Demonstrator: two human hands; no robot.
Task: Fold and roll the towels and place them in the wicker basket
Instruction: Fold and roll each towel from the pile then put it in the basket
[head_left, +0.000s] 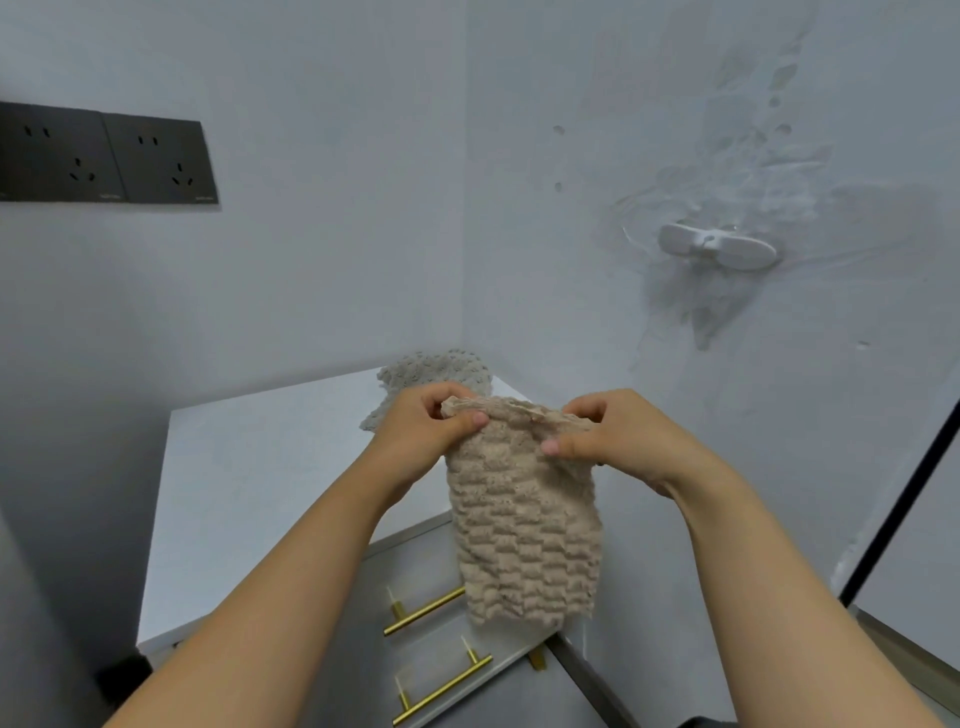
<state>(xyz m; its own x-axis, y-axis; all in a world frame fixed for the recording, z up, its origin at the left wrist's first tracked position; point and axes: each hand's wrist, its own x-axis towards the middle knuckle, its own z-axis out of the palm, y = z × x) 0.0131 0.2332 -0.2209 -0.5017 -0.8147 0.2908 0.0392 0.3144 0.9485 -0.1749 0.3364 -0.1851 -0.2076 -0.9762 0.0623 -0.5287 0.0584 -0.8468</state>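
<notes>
A beige waffle-textured towel (524, 530) hangs folded in the air in front of me, above the white cabinet top (249, 493). My left hand (431, 431) pinches its upper left corner, thumb in front. My right hand (602, 436) pinches the upper right corner in the same way. A second, paler grey towel (441, 371) lies crumpled at the back of the cabinet top, against the wall corner, partly hidden behind my left hand. No wicker basket shows in view.
Below the cabinet top are drawer fronts with brass bar handles (441, 688). Two dark wall sockets (104, 156) sit on the left wall. A white plastic hook (719, 252) sticks to the right wall. A black-framed panel (904, 499) stands at right.
</notes>
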